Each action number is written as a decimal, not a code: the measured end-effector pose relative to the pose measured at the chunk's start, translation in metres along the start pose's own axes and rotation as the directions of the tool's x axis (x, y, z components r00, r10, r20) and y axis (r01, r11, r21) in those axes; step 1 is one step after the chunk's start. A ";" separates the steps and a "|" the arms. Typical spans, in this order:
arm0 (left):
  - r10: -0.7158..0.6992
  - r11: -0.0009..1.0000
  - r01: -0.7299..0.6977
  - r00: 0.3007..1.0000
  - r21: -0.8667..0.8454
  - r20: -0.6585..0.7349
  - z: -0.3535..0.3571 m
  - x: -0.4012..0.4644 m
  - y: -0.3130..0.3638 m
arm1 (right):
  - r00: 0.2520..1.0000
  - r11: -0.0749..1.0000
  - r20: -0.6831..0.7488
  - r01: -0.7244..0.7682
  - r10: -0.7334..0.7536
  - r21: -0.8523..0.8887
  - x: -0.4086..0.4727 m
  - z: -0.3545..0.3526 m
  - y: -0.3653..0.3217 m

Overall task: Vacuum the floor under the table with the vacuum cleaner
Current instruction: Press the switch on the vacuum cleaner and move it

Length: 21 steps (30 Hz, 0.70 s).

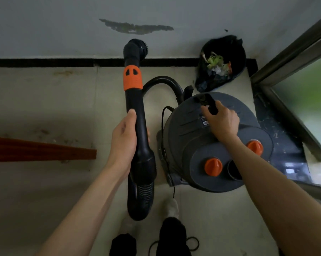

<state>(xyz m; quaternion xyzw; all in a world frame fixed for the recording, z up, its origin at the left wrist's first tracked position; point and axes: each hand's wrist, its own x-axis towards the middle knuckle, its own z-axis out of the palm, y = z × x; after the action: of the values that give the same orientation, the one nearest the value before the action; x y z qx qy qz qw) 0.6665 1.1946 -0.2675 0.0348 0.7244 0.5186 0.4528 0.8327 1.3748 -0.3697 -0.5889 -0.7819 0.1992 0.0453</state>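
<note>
Gripping the wand [135,111], the left hand [123,137] has its fingers curled round it; the right hand [223,121] holds the vacuum [202,145] handle [208,103], fingers wrapped around it.

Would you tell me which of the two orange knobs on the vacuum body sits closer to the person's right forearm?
The far orange knob, beside the right forearm toward the window. The near orange knob sits lower in view, left of the dark round opening.

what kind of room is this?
Likely a home or utility room corner: tiled floor meeting a scuffed wall, a bagged rubbish bin full of scraps, and a sliding glass door at the right.
</note>
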 end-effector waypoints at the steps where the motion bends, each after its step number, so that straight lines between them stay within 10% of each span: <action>1: -0.009 1.000 0.009 1.000 -0.004 -0.017 0.003 0.002 0.003 | 1.000 0.999 0.001 0.022 -0.022 -0.025 0.007 -0.001 -0.001; 21: -0.091 0.983 0.058 0.979 -0.177 -0.184 0.038 0.074 0.035 | 0.962 0.958 0.018 0.273 -0.272 -0.091 0.095 -0.003 -0.015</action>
<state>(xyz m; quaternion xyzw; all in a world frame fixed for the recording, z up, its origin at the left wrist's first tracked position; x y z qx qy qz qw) 0.6344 1.2765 -0.2882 -0.0813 0.7183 0.5622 0.4016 0.7919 1.4610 -0.3769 -0.4765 -0.8641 0.1564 0.0430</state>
